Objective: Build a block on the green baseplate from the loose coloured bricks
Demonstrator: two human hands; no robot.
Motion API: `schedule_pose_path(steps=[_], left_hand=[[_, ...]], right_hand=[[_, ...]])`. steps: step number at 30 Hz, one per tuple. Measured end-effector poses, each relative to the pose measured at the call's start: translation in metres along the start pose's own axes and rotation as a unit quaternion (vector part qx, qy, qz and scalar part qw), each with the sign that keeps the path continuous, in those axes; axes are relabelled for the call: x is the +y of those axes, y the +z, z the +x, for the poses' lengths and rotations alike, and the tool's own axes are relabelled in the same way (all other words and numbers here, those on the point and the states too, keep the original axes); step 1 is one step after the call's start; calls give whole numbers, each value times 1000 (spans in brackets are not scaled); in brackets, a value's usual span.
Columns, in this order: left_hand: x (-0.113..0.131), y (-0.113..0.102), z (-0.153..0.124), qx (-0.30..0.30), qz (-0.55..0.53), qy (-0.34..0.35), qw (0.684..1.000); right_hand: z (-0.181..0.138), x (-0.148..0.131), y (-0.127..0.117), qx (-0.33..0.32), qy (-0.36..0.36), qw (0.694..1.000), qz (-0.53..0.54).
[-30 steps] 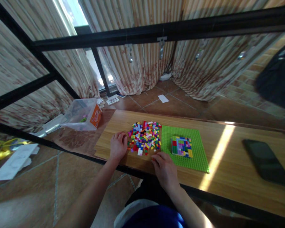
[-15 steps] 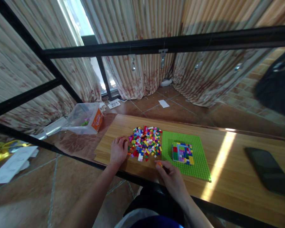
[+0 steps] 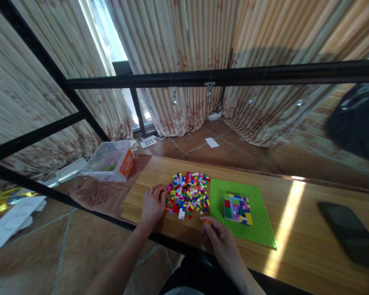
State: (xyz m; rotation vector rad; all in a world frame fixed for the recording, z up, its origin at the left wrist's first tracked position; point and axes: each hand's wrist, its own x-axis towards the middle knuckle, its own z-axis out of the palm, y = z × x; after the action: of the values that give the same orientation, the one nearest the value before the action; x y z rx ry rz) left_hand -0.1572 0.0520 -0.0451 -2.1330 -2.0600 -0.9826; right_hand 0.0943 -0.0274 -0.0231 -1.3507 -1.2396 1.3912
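Observation:
Between the thumb and fingers of my right hand is a small orange brick, held low over the wood by the green baseplate's near left corner. My left hand rests at the left side of a loose pile of multicoloured toy bricks. Its fingers are curled together, and their tips are hidden, so anything in them cannot be made out. On the green baseplate to the right stands a low, square build of mixed-colour bricks.
The wooden tabletop carries a dark phone-like slab at the right. Beyond its left end is a clear plastic bin with an orange label. A black metal bar crosses in front of patterned curtains. Papers lie on the tiled floor.
The whole scene sits slightly lower as my head tilts up. Both hands stay almost in place, and the orange brick remains in my right fingers.

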Motion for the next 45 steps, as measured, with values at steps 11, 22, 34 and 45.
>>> schedule_pose_path(steps=[11, 22, 34, 45], left_hand=[[1, -1, 1, -4, -4, -7, 1000], [-1, 0, 0, -9, 3, -4, 1000], [-1, 1, 0, -1, 15, -3, 1000], [-1, 0, 0, -1, 6, 1, 1000]], right_hand=[[-2, 6, 4, -8, 27, 997, 65], [-6, 2, 12, -17, 77, 993, 87], [-5, 8, 10, 13, 48, 997, 56], [7, 2, 5, 57, 3, 987, -150]])
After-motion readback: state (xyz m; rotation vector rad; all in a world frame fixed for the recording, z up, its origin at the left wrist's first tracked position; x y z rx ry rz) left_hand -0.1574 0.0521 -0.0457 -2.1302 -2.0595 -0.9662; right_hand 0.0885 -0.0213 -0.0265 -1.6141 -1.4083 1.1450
